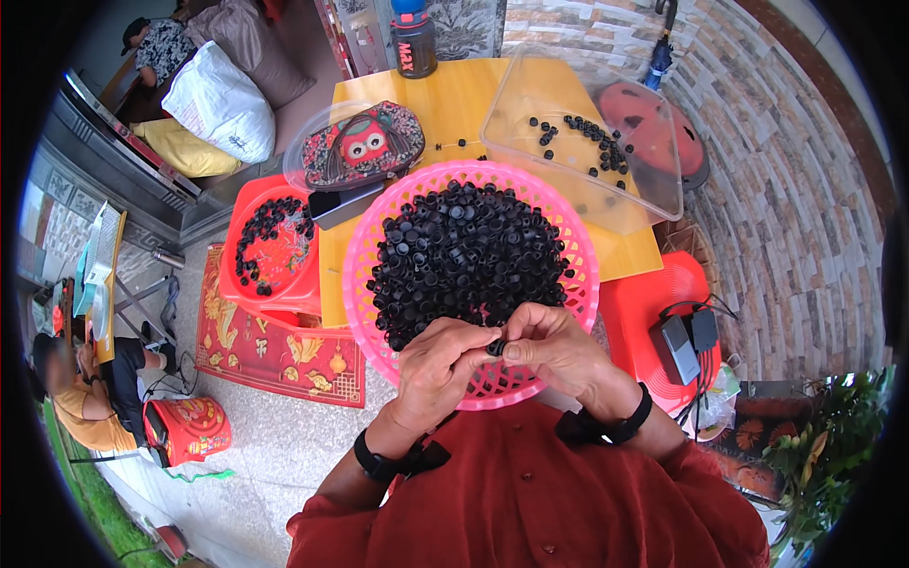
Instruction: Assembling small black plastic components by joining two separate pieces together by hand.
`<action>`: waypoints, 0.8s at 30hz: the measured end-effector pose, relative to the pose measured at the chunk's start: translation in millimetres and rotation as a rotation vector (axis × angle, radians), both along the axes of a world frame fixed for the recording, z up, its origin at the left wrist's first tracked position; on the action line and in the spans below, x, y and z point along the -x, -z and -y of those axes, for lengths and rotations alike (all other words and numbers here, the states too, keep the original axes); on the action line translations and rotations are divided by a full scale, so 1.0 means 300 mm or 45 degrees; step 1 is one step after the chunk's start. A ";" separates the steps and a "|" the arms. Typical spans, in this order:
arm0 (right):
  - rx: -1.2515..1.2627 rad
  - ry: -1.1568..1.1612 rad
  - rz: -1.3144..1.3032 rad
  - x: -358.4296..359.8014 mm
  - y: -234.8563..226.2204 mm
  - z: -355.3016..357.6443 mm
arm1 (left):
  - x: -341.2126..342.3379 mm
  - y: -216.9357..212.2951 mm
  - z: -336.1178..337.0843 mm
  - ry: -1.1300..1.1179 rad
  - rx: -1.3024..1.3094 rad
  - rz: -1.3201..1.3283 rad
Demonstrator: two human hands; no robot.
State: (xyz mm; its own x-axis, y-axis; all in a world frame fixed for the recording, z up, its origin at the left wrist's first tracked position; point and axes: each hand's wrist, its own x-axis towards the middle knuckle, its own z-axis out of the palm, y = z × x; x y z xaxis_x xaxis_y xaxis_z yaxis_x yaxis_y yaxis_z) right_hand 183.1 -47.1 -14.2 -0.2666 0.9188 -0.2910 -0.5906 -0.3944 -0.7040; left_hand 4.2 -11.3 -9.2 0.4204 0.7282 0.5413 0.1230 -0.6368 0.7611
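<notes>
A pink openwork plastic basket (361, 237) on the table's near side is heaped with small round black caps (464, 251). Over its near rim my two hands meet, fingertips almost touching. One small black cap (496, 347) is pinched between them. My left hand (440, 364) is closed, thumb and forefinger against the cap's left side. My right hand (559, 350) is closed too, its thumb and forefinger gripping the cap from the right. The curled fingers hide part of the cap. Black bands circle both my wrists.
A clear plastic box (578, 189) with scattered black caps stands on the yellow table (454, 95), near a dark bottle (414, 43) and an owl-patterned pouch (365, 147). Left is a red stool (248, 301) with more caps; right, a red stool (630, 331) bears black devices. Another person (85, 407) sits far left.
</notes>
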 end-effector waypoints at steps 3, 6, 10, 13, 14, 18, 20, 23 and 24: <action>0.013 -0.029 -0.104 -0.004 0.005 -0.002 | -0.001 0.006 -0.001 0.009 0.003 0.040; 0.012 -0.055 -0.163 -0.006 0.014 0.000 | -0.005 0.005 0.001 0.018 0.010 0.059; -0.073 -0.044 -0.283 -0.002 0.046 0.006 | -0.009 0.009 0.003 0.018 -0.026 0.099; -0.051 -0.032 -0.243 0.009 0.031 0.009 | -0.010 -0.001 0.004 0.016 -0.030 0.107; -0.053 -0.033 -0.242 0.008 0.026 0.007 | -0.011 0.000 0.002 0.016 -0.032 0.108; -0.024 -0.049 -0.203 -0.002 0.023 0.008 | -0.012 0.005 0.008 0.016 -0.100 0.038; -0.018 -0.050 -0.182 -0.006 0.016 0.007 | -0.007 0.003 0.009 0.017 -0.149 -0.023; -0.021 -0.060 0.006 -0.024 -0.030 -0.009 | -0.008 -0.028 -0.004 0.089 -0.134 -0.142; -0.133 -0.019 0.109 -0.041 -0.049 -0.021 | -0.021 -0.062 0.000 0.028 0.018 -0.111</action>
State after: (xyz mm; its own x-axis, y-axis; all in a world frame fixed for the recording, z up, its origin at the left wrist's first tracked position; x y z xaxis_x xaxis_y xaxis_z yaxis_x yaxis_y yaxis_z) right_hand 195.3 -40.8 0.5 -0.2587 0.9414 -0.2164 -0.5216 -0.3248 -0.7890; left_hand 10.6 -11.2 9.3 0.4816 0.7253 0.4919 0.1750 -0.6296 0.7570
